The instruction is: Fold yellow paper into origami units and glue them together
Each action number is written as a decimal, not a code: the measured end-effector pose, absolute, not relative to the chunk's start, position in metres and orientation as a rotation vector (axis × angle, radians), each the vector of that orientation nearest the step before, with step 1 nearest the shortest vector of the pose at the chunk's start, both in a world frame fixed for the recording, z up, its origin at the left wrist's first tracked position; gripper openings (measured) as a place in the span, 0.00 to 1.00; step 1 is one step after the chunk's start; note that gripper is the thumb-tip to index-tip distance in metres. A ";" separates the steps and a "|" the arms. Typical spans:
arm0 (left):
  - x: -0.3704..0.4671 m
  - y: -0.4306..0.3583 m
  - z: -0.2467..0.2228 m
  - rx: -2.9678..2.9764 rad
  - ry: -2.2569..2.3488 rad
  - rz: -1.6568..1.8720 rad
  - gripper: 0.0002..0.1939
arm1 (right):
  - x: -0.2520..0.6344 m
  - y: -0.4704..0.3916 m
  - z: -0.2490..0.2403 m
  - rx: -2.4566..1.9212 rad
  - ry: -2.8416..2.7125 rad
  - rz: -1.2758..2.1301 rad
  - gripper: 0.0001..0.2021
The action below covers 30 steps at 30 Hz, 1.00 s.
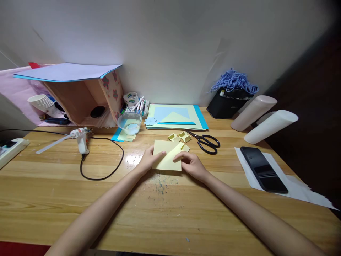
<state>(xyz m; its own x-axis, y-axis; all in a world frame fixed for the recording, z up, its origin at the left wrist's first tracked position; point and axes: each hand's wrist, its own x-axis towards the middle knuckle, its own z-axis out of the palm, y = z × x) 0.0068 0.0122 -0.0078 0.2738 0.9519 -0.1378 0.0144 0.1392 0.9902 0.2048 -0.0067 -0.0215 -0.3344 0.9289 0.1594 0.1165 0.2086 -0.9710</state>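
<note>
Both hands hold a pale yellow sheet of paper [167,161] just above the middle of the wooden table. My left hand [148,158] grips its left edge, thumb on top and fingers hidden beneath. At the right edge, my right hand [193,165] is closed on the sheet with its fingers curled over the top. A diagonal strip or fold runs across the sheet towards the upper right; I cannot tell which. Just beyond lie small folded yellow paper pieces [184,136]. Black-handled scissors [206,143] rest to their right.
A glue gun [81,140] with its looping cord lies left. Behind it stands a cardboard box [112,94]. A clear plastic bowl [129,123], markers [138,106] and stacked coloured paper [198,115] are at the back. A black phone [262,169] and white rolls [271,126] are right.
</note>
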 end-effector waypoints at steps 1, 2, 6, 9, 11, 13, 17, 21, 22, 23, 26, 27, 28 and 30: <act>0.006 0.012 -0.009 1.213 1.065 0.899 0.25 | 0.204 -0.007 -0.022 -1.006 -1.617 1.242 0.06; 0.006 0.013 -0.011 1.209 1.074 0.903 0.24 | 0.203 -0.008 -0.021 -1.013 -1.589 1.259 0.05; 0.007 0.014 -0.016 1.214 1.127 0.960 0.24 | 0.202 -0.008 -0.018 -1.050 -1.492 1.280 0.04; 0.008 0.016 -0.015 1.211 1.115 0.968 0.24 | 0.202 -0.006 -0.017 -1.060 -1.475 1.263 0.07; 0.008 0.016 -0.013 1.177 1.105 0.963 0.24 | 0.203 -0.005 -0.018 -1.077 -1.463 1.245 0.10; 0.008 0.017 -0.011 1.142 1.096 0.936 0.24 | 0.203 -0.004 -0.019 -1.094 -1.441 1.214 0.12; 0.006 0.017 -0.009 1.166 1.030 0.796 0.23 | 0.204 -0.004 -0.019 -1.053 -1.439 1.175 0.14; 0.005 0.014 -0.003 1.258 0.963 0.608 0.20 | 0.204 -0.003 -0.018 -1.050 -1.431 1.218 0.14; 0.005 0.014 -0.002 1.270 0.947 0.584 0.20 | 0.205 -0.002 -0.018 -1.066 -1.413 1.226 0.14; 0.005 0.013 0.000 1.274 0.930 0.578 0.20 | 0.205 -0.002 -0.019 -1.083 -1.396 1.236 0.14; 0.004 0.013 0.001 1.211 0.894 0.644 0.23 | 0.205 0.000 -0.020 -1.130 -1.361 1.207 0.15; 0.004 0.013 0.001 1.177 0.885 0.674 0.26 | 0.205 0.001 -0.020 -1.144 -1.355 1.181 0.15; 0.004 0.013 0.000 1.149 0.880 0.699 0.29 | 0.205 0.001 -0.020 -1.155 -1.353 1.156 0.15; 0.003 0.013 -0.001 1.172 0.905 0.722 0.31 | 0.205 0.001 -0.020 -1.173 -1.357 1.129 0.16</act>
